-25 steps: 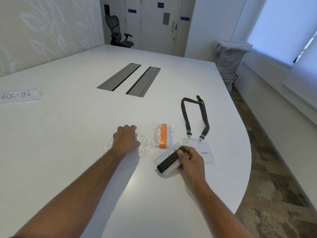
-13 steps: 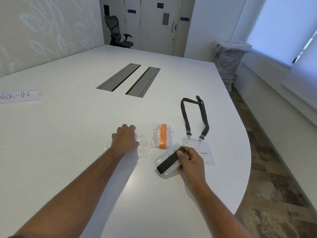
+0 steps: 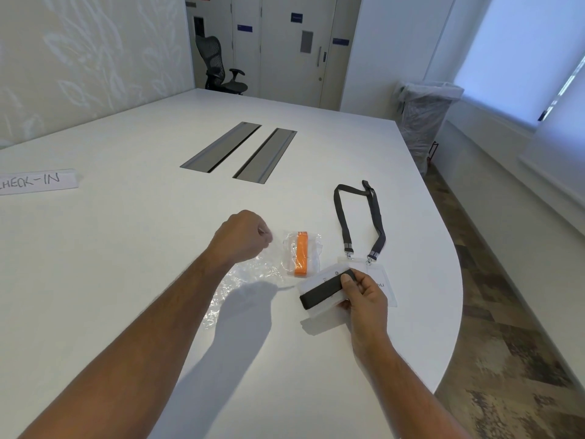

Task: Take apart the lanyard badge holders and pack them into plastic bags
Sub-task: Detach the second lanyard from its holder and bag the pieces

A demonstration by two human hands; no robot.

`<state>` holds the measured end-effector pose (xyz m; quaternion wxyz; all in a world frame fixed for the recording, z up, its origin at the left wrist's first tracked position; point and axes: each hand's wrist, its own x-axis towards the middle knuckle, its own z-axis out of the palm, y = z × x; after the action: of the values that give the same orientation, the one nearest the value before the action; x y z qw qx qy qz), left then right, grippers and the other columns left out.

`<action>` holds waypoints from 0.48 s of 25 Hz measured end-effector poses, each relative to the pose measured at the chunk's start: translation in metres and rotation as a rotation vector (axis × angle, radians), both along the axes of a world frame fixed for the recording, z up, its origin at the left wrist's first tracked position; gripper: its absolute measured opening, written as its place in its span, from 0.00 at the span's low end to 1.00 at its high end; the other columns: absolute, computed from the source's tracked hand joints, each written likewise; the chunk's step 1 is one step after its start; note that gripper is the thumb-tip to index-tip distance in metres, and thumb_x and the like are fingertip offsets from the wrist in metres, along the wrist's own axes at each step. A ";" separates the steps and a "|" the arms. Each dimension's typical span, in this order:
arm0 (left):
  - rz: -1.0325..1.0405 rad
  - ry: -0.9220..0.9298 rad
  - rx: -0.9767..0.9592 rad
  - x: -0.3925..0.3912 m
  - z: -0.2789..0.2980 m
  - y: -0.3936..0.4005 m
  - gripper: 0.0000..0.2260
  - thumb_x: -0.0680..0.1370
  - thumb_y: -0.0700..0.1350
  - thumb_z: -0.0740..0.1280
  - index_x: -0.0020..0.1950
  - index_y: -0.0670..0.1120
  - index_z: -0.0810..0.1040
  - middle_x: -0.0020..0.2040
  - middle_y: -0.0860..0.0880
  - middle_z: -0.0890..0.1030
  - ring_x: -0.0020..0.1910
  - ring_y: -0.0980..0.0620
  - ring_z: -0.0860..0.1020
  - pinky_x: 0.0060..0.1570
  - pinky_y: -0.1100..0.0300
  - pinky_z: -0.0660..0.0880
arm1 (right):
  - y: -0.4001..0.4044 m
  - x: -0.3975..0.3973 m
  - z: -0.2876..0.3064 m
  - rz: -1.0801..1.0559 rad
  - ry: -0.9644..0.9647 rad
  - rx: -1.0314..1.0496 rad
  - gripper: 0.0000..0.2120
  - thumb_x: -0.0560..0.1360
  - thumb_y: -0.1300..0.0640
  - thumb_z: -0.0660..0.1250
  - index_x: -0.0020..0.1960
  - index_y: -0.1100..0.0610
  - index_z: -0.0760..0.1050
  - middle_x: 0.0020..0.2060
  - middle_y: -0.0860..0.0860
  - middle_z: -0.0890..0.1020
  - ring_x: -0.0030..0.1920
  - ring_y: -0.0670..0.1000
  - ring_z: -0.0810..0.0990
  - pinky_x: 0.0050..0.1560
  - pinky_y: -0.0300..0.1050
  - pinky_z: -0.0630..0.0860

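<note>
My left hand [image 3: 242, 237] is closed on the top edge of an empty clear plastic bag [image 3: 243, 282], which hangs down from it to the white table [image 3: 126, 248]. My right hand [image 3: 364, 294] grips a folded black lanyard [image 3: 323, 293] stacked on a clear badge holder [image 3: 316, 282], held just above the table. To the right of my left hand lies a packed bag with an orange lanyard [image 3: 301, 257]. Behind my right hand lies an assembled black lanyard [image 3: 359, 220] clipped to a badge holder with a name card [image 3: 381, 282], partly hidden by my hand.
A paper sign reading CHECK-IN [image 3: 34, 182] lies at the far left. Two grey cable slots [image 3: 240, 152] are set into the table's middle. The table's curved edge [image 3: 456, 312] runs close on the right. A lined bin [image 3: 425, 122] and an office chair [image 3: 218, 66] stand beyond.
My left hand has lifted the empty bag off the table and risen a little toward the orange packed bag. My right hand has kept its hold and barely moved.
</note>
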<state>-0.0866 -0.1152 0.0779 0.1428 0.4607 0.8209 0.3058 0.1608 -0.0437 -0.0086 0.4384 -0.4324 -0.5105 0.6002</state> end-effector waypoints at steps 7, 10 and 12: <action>-0.107 -0.233 0.154 0.031 0.012 -0.003 0.04 0.72 0.44 0.78 0.40 0.45 0.86 0.31 0.52 0.83 0.27 0.58 0.72 0.31 0.63 0.69 | 0.024 0.023 0.055 -0.154 0.242 0.062 0.08 0.83 0.61 0.66 0.60 0.56 0.78 0.52 0.52 0.85 0.54 0.50 0.85 0.52 0.45 0.83; -0.169 -0.277 0.164 0.042 0.013 -0.002 0.06 0.71 0.44 0.81 0.40 0.45 0.85 0.30 0.53 0.76 0.26 0.60 0.70 0.32 0.67 0.68 | 0.030 0.026 0.080 -0.153 0.275 0.117 0.11 0.83 0.61 0.65 0.65 0.58 0.75 0.55 0.52 0.85 0.56 0.51 0.86 0.53 0.46 0.84; -0.218 -0.280 0.170 0.048 0.014 0.000 0.07 0.70 0.43 0.81 0.40 0.45 0.84 0.31 0.53 0.76 0.26 0.62 0.70 0.30 0.69 0.68 | 0.030 0.024 0.089 -0.139 0.254 0.155 0.12 0.83 0.61 0.65 0.65 0.59 0.74 0.54 0.51 0.86 0.55 0.50 0.86 0.53 0.46 0.84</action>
<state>-0.0384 -0.1156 0.0916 0.2483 0.5101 0.7095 0.4180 0.1848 -0.0141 0.0800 0.5718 -0.3522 -0.4645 0.5772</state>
